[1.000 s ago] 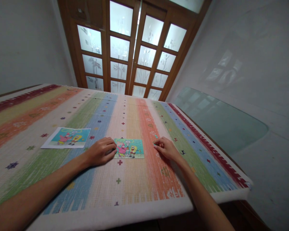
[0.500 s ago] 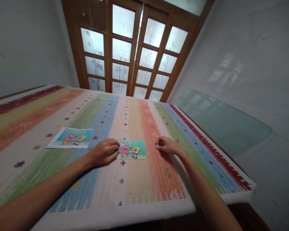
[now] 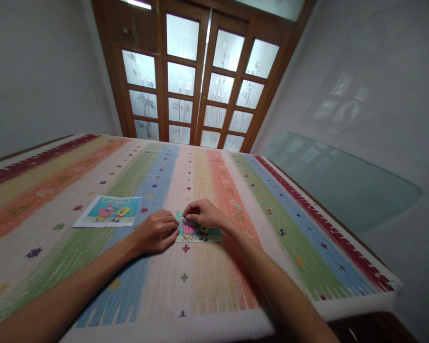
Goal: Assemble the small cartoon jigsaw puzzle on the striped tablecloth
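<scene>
A small jigsaw puzzle [image 3: 189,233] with a cartoon picture of a pink starfish and a yellow sponge lies flat on the striped tablecloth, its upper right part covered by my right hand [image 3: 204,213]. That hand is closed in a pinch, its fingertips on the upper left of the puzzle; the small puzzle piece between them is mostly hidden. My left hand [image 3: 159,231] rests on the cloth with fingers curled, gripping the puzzle's left edge. One small teal puzzle piece [image 3: 239,207] lies loose on the orange stripe, right of my right hand.
A white paper sheet [image 3: 109,212] printed with the same cartoon lies left of my left hand. The tablecloth [image 3: 207,295] drapes over the table's near edge. A glass-paned wooden door [image 3: 198,100] stands beyond the table, and a wall with a pale green panel is at the right.
My right hand has moved left from the orange stripe onto the puzzle, uncovering a loose teal piece there. My left hand stays at the puzzle's left edge. The view has shifted slightly.
</scene>
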A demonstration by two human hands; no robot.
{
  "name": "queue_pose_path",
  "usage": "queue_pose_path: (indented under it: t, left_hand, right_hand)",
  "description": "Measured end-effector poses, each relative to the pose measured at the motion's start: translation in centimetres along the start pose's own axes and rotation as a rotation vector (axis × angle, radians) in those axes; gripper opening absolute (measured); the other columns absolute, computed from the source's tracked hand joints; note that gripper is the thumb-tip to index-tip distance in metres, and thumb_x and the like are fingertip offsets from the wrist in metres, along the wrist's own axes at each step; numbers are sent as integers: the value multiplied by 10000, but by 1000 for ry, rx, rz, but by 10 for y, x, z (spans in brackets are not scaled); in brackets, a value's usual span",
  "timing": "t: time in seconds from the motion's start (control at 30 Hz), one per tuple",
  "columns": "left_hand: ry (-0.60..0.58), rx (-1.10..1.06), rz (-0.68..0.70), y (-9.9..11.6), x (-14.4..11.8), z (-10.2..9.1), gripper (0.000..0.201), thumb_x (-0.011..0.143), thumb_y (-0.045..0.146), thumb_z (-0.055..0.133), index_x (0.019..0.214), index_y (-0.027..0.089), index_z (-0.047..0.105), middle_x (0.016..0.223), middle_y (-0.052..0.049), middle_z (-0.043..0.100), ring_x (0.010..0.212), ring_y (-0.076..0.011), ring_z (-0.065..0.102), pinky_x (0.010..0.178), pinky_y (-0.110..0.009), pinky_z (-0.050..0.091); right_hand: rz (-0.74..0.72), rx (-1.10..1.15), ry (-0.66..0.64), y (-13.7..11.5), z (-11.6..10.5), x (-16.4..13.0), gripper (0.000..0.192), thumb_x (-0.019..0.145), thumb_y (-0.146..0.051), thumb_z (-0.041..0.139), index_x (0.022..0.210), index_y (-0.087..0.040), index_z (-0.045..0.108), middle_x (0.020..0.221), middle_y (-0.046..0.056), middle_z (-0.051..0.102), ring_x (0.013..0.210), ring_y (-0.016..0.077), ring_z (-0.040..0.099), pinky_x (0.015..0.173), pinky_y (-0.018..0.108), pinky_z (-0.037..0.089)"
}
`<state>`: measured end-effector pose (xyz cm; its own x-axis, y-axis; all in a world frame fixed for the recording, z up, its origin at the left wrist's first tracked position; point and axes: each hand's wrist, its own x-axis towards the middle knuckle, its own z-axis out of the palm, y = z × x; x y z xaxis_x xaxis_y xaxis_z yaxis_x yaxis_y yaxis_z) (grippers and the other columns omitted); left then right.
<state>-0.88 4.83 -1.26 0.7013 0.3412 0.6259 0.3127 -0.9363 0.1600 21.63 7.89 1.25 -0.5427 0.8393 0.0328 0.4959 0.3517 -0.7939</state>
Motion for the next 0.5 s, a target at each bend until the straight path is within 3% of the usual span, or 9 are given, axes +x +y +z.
queue_pose_path:
  t: [0.17,0.5]
  left_hand:
    - [-6,19,10,-2,-1,0,222,979,169,532,831,164,697,784,-67,720,756,-202,657,748,-364,534]
    - [-33,25,-7,-1,-1,1,209,980,162,528,843,168,686,791,-68,701,757,-201,642,749,-357,514]
  right_hand:
    - [-42,-151,-6,-6,8,14,173,801,-3,707,844,-144,797,749,9,710,687,110,581,688,222,441]
    - [-55,-272,32,-5,2,12,186,803,-7,724,899,-136,819,760,3,651,685,110,525,689,231,401]
